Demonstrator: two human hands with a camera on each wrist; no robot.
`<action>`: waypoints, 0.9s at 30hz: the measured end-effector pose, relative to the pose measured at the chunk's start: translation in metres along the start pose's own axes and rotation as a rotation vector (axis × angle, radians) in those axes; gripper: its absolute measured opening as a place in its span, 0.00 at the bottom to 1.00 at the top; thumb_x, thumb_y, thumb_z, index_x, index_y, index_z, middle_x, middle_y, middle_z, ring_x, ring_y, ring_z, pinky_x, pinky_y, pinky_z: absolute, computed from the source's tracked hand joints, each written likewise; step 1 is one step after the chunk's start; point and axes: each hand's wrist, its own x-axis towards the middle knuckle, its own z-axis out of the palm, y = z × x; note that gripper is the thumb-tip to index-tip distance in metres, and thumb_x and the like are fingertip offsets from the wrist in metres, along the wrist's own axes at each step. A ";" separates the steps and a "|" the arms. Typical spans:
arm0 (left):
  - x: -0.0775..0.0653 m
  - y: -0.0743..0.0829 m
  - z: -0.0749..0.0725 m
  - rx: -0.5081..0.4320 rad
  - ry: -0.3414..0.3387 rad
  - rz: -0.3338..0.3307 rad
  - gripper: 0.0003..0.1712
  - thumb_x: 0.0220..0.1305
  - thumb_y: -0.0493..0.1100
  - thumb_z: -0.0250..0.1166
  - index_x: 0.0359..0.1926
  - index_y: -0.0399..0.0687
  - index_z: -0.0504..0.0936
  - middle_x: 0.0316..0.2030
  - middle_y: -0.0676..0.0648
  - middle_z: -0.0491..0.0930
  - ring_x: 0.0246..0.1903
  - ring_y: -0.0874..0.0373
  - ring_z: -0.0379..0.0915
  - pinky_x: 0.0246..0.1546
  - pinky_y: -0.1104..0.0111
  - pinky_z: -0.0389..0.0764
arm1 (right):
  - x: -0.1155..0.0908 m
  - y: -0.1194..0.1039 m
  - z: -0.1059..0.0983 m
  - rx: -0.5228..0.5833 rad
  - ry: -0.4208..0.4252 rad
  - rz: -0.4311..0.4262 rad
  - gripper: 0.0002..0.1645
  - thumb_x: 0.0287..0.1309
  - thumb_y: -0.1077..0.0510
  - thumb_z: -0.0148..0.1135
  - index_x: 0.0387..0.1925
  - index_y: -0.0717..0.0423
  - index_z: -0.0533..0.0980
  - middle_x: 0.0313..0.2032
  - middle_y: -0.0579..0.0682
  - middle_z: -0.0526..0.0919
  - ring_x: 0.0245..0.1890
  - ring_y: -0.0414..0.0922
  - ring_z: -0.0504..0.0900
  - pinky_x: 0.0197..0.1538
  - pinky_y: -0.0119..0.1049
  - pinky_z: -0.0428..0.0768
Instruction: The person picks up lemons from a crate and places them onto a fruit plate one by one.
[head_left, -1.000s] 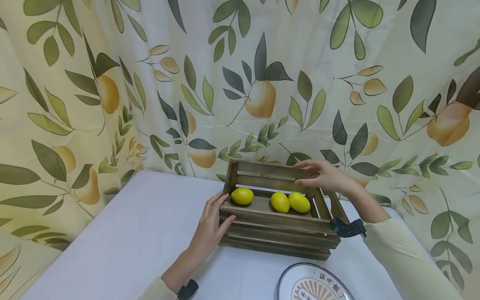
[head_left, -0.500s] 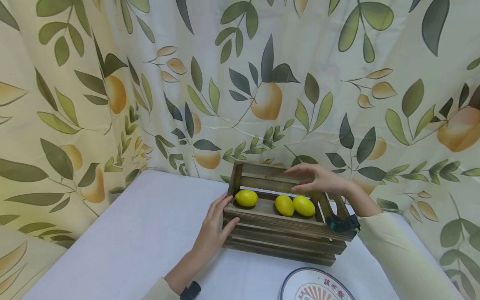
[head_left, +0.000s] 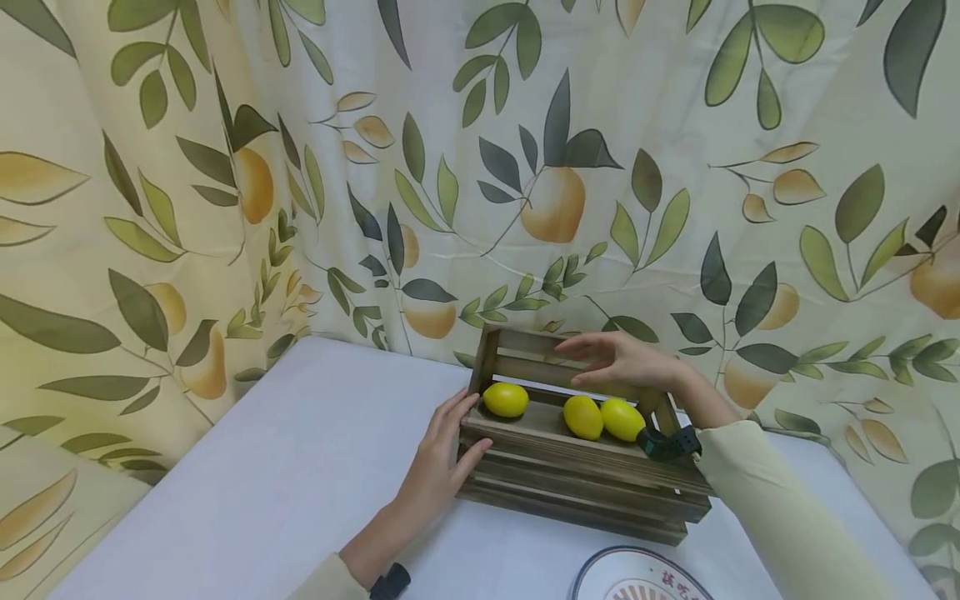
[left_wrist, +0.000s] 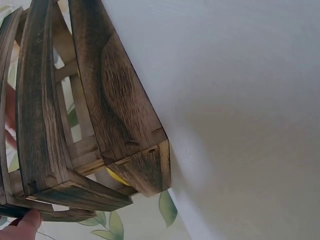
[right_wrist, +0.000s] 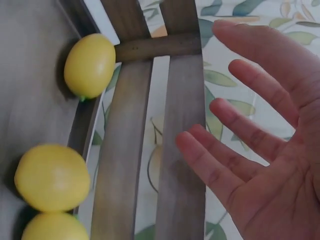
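Observation:
A dark slatted wooden crate stands on the table with three yellow lemons inside. One lemon lies near the crate's left end; a second lemon and a third lemon sit side by side farther right. My left hand holds the crate's front left corner, fingers along the end and thumb on the front slats. Over the crate's rear right part hovers my right hand, its fingers spread and slightly bent. The right wrist view has nothing between those fingers; the lemons are apart from them.
A round plate with printed characters lies in front of the crate, cut off by the lower frame edge. White cloth covers the table. A leaf-and-fruit patterned curtain hangs close behind the crate.
My right hand has moved left relative to the crate, over its inside. The whole scene has shifted rightward in the head view. My left hand has stayed at the crate's corner.

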 end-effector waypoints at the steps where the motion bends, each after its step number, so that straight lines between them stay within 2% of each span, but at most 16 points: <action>1: 0.000 0.000 0.000 0.000 0.000 0.005 0.34 0.65 0.41 0.66 0.69 0.44 0.64 0.69 0.40 0.61 0.65 0.42 0.65 0.60 0.49 0.74 | 0.003 0.000 0.001 0.006 -0.004 -0.002 0.33 0.61 0.54 0.67 0.64 0.60 0.70 0.64 0.64 0.70 0.61 0.65 0.72 0.61 0.57 0.74; 8: 0.001 -0.002 -0.003 -0.008 -0.004 0.013 0.34 0.66 0.42 0.65 0.69 0.44 0.64 0.69 0.40 0.61 0.65 0.43 0.65 0.60 0.51 0.74 | 0.024 -0.003 0.012 0.100 -0.009 0.047 0.34 0.60 0.54 0.68 0.65 0.59 0.70 0.64 0.60 0.71 0.65 0.62 0.68 0.63 0.56 0.71; 12: 0.002 -0.002 -0.005 -0.006 -0.002 0.011 0.34 0.66 0.42 0.65 0.69 0.45 0.63 0.69 0.40 0.60 0.64 0.44 0.66 0.60 0.52 0.74 | 0.038 -0.005 0.016 0.135 -0.026 0.037 0.35 0.59 0.54 0.68 0.66 0.60 0.69 0.66 0.57 0.69 0.65 0.62 0.67 0.63 0.55 0.72; 16: 0.004 -0.003 -0.006 -0.005 0.000 0.018 0.34 0.66 0.41 0.65 0.69 0.44 0.64 0.69 0.39 0.61 0.64 0.44 0.66 0.60 0.52 0.74 | 0.052 -0.005 0.019 0.136 -0.045 0.022 0.35 0.60 0.54 0.68 0.65 0.60 0.69 0.66 0.59 0.67 0.65 0.61 0.67 0.63 0.55 0.72; 23: 0.004 -0.003 -0.006 -0.007 -0.011 -0.003 0.34 0.66 0.42 0.65 0.69 0.44 0.64 0.69 0.39 0.61 0.65 0.44 0.65 0.61 0.52 0.73 | 0.073 0.002 0.031 0.281 -0.107 -0.034 0.32 0.64 0.57 0.64 0.65 0.63 0.67 0.67 0.66 0.65 0.63 0.64 0.69 0.63 0.51 0.74; 27: 0.003 -0.004 -0.004 -0.010 -0.030 -0.005 0.34 0.66 0.42 0.65 0.69 0.44 0.64 0.69 0.40 0.60 0.66 0.44 0.64 0.62 0.52 0.72 | 0.080 0.007 0.038 0.259 -0.123 -0.017 0.33 0.63 0.57 0.64 0.65 0.65 0.67 0.66 0.65 0.67 0.62 0.61 0.70 0.63 0.50 0.74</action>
